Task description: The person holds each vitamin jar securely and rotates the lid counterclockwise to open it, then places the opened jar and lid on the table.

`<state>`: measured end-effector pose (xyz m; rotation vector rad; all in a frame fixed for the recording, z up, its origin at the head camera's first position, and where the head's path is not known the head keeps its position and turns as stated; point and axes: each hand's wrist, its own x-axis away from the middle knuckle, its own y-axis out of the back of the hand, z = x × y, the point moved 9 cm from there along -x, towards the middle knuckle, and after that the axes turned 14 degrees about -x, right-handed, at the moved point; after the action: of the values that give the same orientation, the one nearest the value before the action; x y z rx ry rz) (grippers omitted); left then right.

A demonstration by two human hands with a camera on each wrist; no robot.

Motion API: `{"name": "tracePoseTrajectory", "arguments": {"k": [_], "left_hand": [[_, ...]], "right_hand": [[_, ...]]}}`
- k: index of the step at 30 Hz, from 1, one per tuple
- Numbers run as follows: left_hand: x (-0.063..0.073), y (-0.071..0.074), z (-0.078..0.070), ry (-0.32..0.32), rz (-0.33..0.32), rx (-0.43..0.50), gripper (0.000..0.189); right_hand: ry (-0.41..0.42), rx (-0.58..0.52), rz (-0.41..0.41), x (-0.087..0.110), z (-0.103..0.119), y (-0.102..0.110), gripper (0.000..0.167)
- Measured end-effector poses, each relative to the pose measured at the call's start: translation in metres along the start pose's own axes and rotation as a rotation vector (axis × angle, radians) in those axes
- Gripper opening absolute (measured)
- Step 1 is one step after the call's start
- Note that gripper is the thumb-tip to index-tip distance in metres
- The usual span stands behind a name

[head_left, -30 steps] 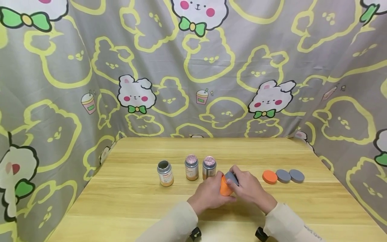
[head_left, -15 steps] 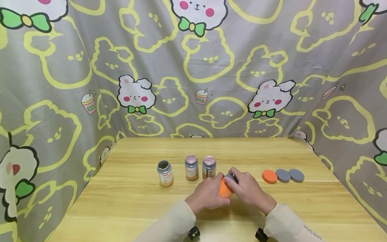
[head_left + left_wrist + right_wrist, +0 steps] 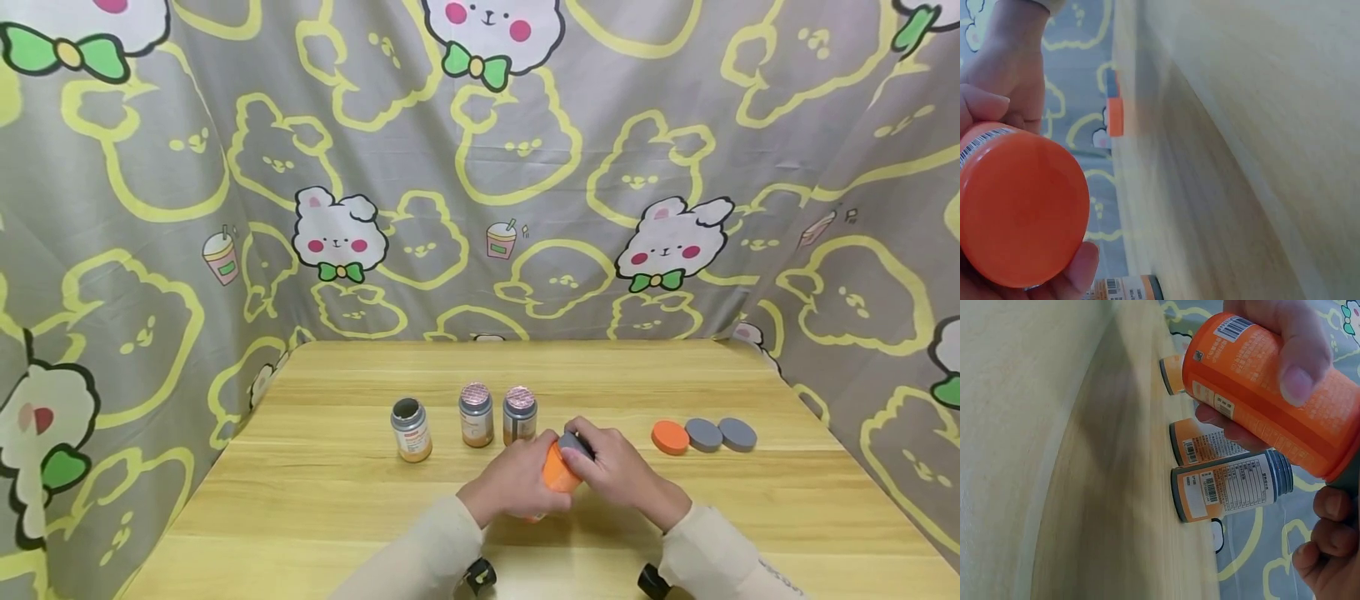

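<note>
Above the table, my left hand (image 3: pixel 517 479) grips an orange bottle (image 3: pixel 558 472) round its body. In the left wrist view the bottle's orange base (image 3: pixel 1025 209) faces the camera. At its other end my right hand (image 3: pixel 626 473) has its fingers and thumb curled on the grey cap (image 3: pixel 577 446). The bottle leans with its capped end up and to the right. In the right wrist view the printed label (image 3: pixel 1241 381) shows, with the left thumb across it. The fingers hide much of the cap, so I cannot tell whether it sits loose.
Just beyond the hands stand two grey-and-orange bottles with pink seals, the left (image 3: pixel 476 417) and the right (image 3: pixel 520 415). Farther left is an uncapped bottle (image 3: pixel 412 432). At right lie an orange cap (image 3: pixel 670 437) and two grey caps (image 3: pixel 703 435), in a row on the wooden table (image 3: pixel 300 508).
The left hand has shifted slightly left and the held bottle has tilted a little. The right hand stays on the cap, its fingers shifting slightly. Nothing else has moved.
</note>
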<state>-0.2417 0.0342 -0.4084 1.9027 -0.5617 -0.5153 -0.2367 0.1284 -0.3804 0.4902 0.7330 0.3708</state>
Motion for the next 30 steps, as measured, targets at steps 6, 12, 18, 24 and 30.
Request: {"name": "tracePoseTrajectory", "arguments": {"k": [6, 12, 18, 24, 30], "left_hand": [[0.0001, -0.0001, 0.0008, 0.007, 0.007, -0.021, 0.048], [0.0004, -0.0002, 0.0023, 0.020, 0.016, -0.024, 0.051], [0.0005, 0.0020, 0.0026, 0.021, 0.004, -0.037, 0.052], [0.0008, 0.0025, 0.0027, 0.026, 0.000, -0.025, 0.052], [0.0002, 0.0018, 0.0032, 0.034, 0.014, -0.021, 0.051]], "right_hand": [[0.017, -0.030, 0.028, 0.0011, -0.0001, -0.0004, 0.014], [0.068, -0.080, 0.029, 0.0028, 0.0025, 0.0008, 0.020], [0.099, -0.085, 0.031, 0.0040, 0.0049, 0.0015, 0.030], [0.117, -0.071, 0.052, 0.0037, 0.0081, 0.0027, 0.030], [0.039, -0.007, 0.047, 0.0008, 0.0064, 0.0053, 0.018]]}}
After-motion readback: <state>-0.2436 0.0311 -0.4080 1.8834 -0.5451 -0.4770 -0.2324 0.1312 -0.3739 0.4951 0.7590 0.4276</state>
